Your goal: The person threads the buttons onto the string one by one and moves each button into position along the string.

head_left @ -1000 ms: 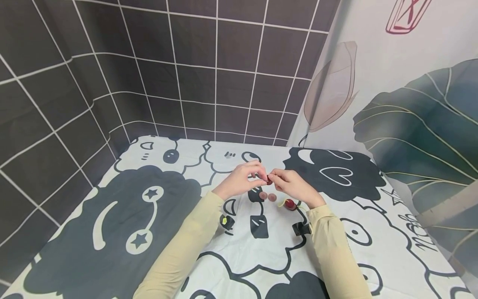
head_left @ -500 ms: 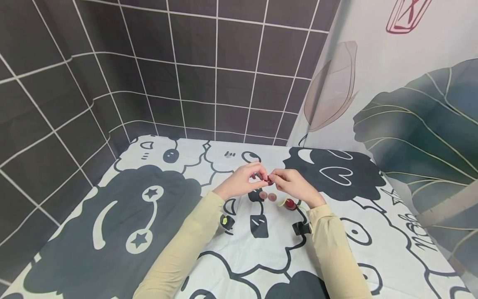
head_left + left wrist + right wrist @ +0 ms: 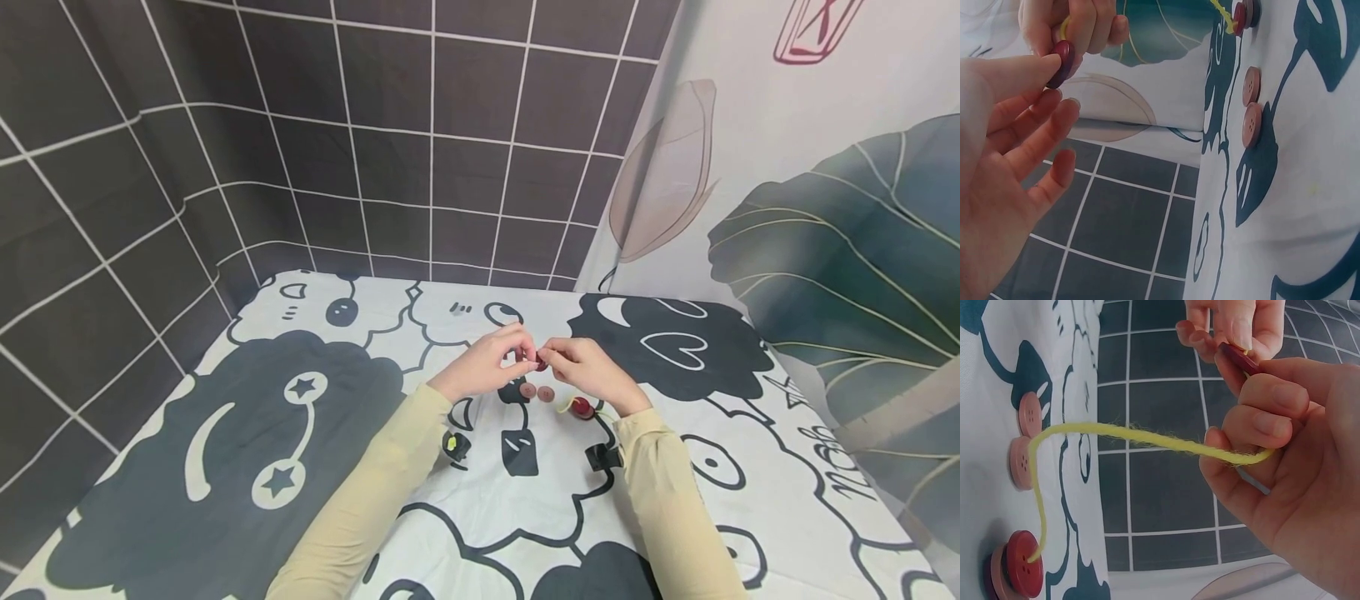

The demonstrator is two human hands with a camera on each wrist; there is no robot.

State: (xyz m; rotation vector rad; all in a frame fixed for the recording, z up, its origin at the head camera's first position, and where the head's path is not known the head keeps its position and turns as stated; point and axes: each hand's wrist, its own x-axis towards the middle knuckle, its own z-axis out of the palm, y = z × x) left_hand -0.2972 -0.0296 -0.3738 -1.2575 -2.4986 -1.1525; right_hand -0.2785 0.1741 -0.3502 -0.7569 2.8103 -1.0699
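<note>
Both hands meet above the patterned cloth in the head view. My left hand (image 3: 487, 365) pinches a dark red button (image 3: 1063, 64) between thumb and fingers; its other fingers are spread. On the button's other side, my right hand (image 3: 588, 367) has thumb and forefinger at the same button. Yellow yarn (image 3: 1147, 439) passes under the curled fingers of the right hand, and a short bit of it shows at the button, by the left fingertips. Its other end goes into a bright red button (image 3: 1025, 564) that lies on top of other buttons on the cloth.
Two pinkish-brown buttons, a left one (image 3: 528, 391) and a right one (image 3: 546, 394), lie side by side on the black-and-white cloth (image 3: 480, 492) below the hands. A dark grid-patterned curtain (image 3: 390, 167) hangs behind, with a leaf-printed curtain (image 3: 825, 250) on the right.
The hands stay together in nearly the same place. The dark red button between them has tilted slightly. The buttons on the cloth have not moved.
</note>
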